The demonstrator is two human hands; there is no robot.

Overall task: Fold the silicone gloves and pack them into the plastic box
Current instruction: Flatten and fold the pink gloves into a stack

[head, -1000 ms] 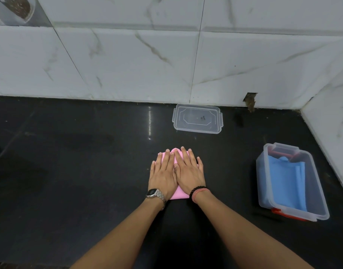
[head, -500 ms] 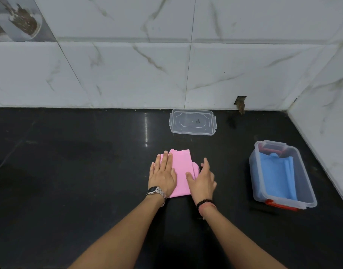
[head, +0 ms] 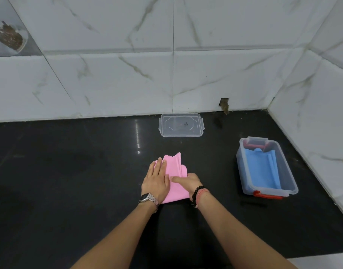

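Note:
A folded pink silicone glove [head: 174, 167] lies on the black counter in front of me. My left hand [head: 157, 181] rests flat on its left half, fingers together. My right hand [head: 188, 181] grips the glove's right edge, thumb lying across the top and fingers curled beneath. To the right stands the clear plastic box [head: 291, 177] with red latches. A folded blue glove [head: 263, 171] lies inside it.
The box's clear lid [head: 181, 125] lies flat near the back wall. White marble tile walls close the counter at the back and on the right. A small hole [head: 224, 103] shows in the back tile.
My right hand left its flat press on the glove, swung out to the right, then came back and took hold of the glove's right edge. The left hand stayed pressing down.

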